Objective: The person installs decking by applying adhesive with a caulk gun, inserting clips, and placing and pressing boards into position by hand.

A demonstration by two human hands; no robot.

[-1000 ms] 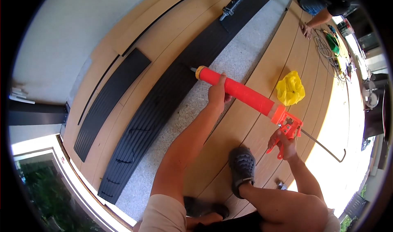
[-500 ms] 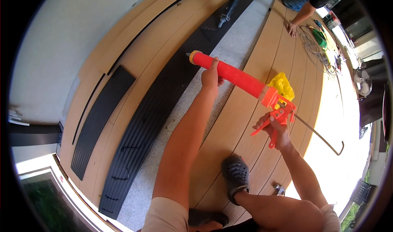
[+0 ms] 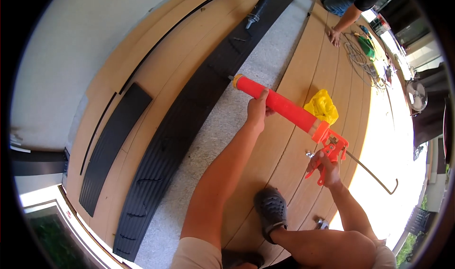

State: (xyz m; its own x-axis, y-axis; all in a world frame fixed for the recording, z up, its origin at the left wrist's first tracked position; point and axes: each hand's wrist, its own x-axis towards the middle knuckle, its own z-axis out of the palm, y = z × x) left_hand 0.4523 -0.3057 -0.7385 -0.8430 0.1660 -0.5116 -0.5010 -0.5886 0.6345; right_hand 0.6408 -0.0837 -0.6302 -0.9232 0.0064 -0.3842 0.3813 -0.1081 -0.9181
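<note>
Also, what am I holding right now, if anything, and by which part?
A red caulking gun: your left grip is on the barrel toward its nozzle end, your right grip on the orange trigger handle.

Hard sunlight at the right burns part of the deck (image 3: 284,169) to white glare, while the rest lies in soft shade. The wide lens bends the long black board (image 3: 192,110) into a curve and blackens the corners; the distant fan (image 3: 417,97) looks soft
</note>
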